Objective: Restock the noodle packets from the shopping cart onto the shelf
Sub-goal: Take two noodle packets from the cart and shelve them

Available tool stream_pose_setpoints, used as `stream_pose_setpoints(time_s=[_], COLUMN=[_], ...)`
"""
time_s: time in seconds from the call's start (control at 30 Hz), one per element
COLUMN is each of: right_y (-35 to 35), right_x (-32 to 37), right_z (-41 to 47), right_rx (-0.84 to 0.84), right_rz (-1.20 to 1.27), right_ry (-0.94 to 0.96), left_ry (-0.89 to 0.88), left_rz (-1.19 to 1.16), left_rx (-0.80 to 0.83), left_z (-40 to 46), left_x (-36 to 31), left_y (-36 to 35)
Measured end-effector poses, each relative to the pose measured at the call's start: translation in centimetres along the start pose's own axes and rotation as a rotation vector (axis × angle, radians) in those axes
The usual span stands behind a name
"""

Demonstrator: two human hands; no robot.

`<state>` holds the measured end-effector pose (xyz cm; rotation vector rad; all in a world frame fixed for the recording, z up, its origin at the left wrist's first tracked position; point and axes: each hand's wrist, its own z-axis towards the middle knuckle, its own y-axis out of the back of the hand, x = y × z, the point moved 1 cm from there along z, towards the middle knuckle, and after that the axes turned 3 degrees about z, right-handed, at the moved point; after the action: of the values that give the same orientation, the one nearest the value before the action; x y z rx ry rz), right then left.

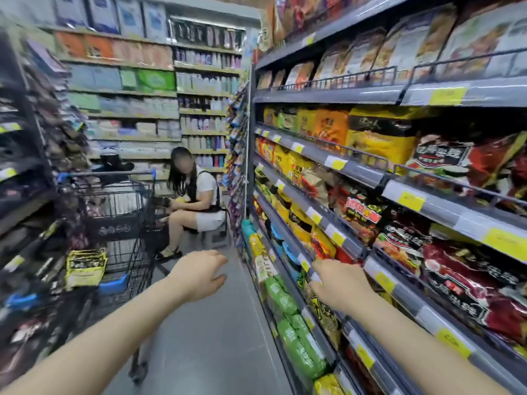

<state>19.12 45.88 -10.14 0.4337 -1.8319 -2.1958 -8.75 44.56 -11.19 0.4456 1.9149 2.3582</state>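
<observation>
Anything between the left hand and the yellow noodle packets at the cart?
Nothing visible. The left hand is empty over bare aisle floor, and the yellow noodle packets sit exposed at the shopping cart's near side, to its left.

A person in a white top sits low at the far end of the aisle, on the grey floor. Behind them stand far shelves of bottles and boxed goods (labels too blurred to read). A hanging strip of small snack packets runs down the shelving's end post.
</observation>
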Motion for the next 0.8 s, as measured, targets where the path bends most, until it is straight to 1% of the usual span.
stream_pose_setpoints(time_s=[0.07,0.17,0.27,0.33,0.43,0.53,0.63,0.8], right_y=[-1.0,-2.3,-3.4,-3.8,-4.6,-5.4,-5.9,-6.0], right_x=[1.6,5.0,9.8,13.4,19.0,24.1,28.6,35.0], right_z=[3.1,7.5,11.4,13.6,16.8,19.6,22.9,30.4], right_rx=[-0.007,0.014,0.002,0.034,0.076,0.096,0.097,0.079], right_rz=[0.017,0.032,0.028,0.044,0.059,0.079,0.099,0.074], right_ry=[0.065,0.153,0.256,0.309,0.393,0.45,0.493,0.505], left_ry=[0.073,0.198,0.387,0.498,0.604,0.668,0.725,0.705], left_rz=[0.033,0.028,0.046,0.089,0.142,0.183,0.194,0.221], left_rx=[0.011,-0.028,0.004,0.035,0.055,0.126,0.14,0.139], left_z=[-1.4,-4.6,-8.4,-10.7,-14.0,-16.3,-16.7,-14.9], left_x=[2.9,7.0,10.9,13.5,17.8,22.5,27.6,36.5], left_y=[-0.8,-1.3,-1.4,-1.3,-1.8,-3.1,-4.5,-5.9])
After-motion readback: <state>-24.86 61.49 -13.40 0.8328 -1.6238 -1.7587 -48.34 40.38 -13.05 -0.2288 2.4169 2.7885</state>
